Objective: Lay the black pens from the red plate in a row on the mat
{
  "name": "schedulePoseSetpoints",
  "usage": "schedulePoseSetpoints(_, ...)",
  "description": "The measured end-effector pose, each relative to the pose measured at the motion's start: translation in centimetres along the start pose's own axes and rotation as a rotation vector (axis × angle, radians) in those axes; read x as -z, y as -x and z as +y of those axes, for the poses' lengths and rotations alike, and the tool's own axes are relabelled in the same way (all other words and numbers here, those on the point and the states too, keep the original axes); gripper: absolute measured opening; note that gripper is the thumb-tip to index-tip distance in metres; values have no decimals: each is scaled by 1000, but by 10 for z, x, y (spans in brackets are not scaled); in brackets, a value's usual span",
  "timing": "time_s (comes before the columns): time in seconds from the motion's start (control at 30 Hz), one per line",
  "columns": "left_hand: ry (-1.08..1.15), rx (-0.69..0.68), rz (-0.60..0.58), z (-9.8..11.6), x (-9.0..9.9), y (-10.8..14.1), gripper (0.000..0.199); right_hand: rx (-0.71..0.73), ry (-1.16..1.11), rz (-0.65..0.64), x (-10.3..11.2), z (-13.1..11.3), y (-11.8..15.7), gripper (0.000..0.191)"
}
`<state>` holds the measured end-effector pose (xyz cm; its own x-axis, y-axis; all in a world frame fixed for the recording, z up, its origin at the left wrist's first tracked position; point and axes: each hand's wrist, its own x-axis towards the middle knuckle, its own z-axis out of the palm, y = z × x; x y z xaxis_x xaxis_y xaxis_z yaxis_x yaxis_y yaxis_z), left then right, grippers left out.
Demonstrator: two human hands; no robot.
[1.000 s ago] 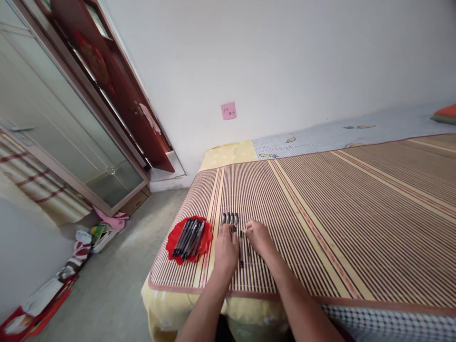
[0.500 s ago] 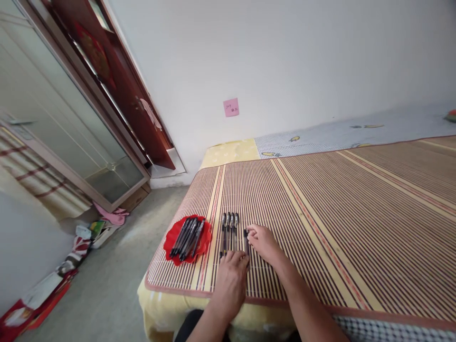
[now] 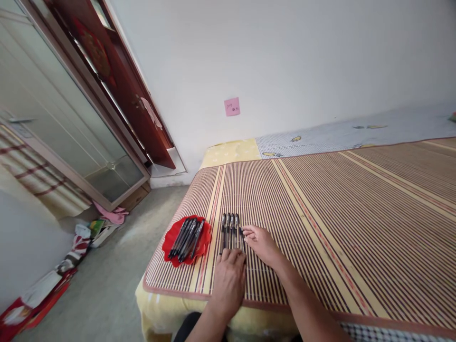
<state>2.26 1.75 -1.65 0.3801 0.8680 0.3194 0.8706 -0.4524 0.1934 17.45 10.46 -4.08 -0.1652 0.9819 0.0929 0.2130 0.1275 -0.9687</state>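
Note:
Several black pens lie side by side on the striped mat, caps away from me. My left hand rests over their near ends, fingers bent and close together, hiding the tips. At the right side of the row, my right hand pinches the upper part of another pen, which sits slightly nearer to me than the others. To the left, a red scalloped dish holds a pile of similar pens.
The mat covers a bed with a yellow sheet. Behind it stands a white wall with a pink note. A glass-panelled door and a dark red door are at the left. Assorted items lie along the floor's left edge.
My right hand has moved left with the pen, which is now close against the row. My left hand has shifted slightly left.

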Motion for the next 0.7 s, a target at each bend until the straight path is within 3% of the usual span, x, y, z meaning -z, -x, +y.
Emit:
schedulePoseSetpoints(0.43,3,-12,31,-3,-1,4,27,0,-107,0,-1,8,-1,35)
schedulePoseSetpoints(0.7,-13,20,108,-1,-6,8,30,-1,-193,8,-2,7,-1,32)
